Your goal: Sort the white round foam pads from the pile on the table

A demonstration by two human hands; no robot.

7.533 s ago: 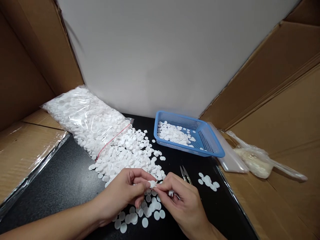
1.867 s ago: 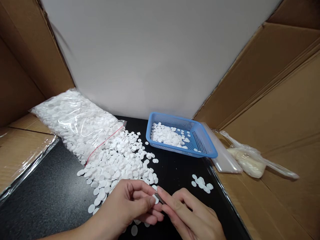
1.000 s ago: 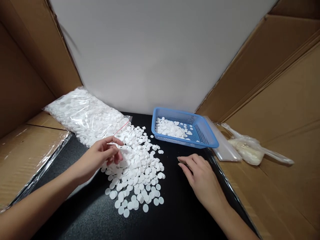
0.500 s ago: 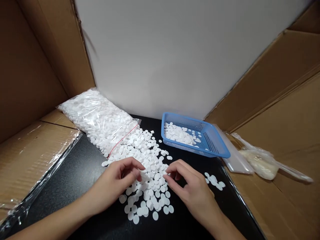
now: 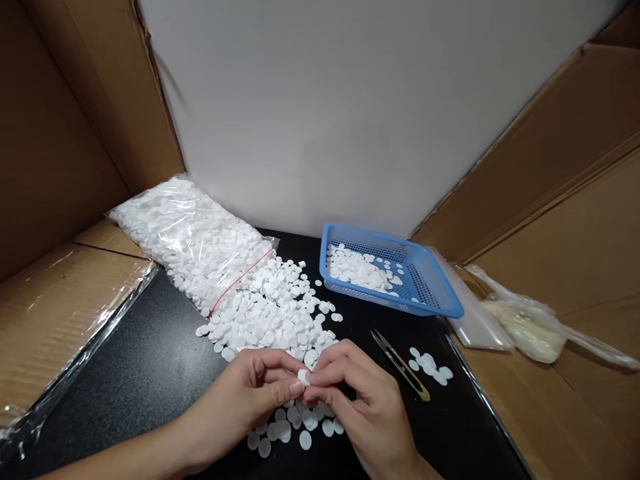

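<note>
My left hand and my right hand meet over a spread of white discs. Pinched between the fingertips of both is a small white disc, seen partly edge-on; whether it is one disc or a few stacked I cannot tell. More loose discs lie on the black table around and below the fingers. They spill from a clear zip bag with a red seal line, full of the same discs, at the left. To the right of my right hand lies a pair of thread snips.
A blue perforated basket holding white discs stands at the back right. A small group of discs lies near the table's right edge. Beyond are flat clear plastic bags and a knotted bag. Cardboard and a pale wall surround the table.
My hands were apart above the discs and have come together, now pinching a disc between them. The snips, hidden behind my right hand before, now show.
</note>
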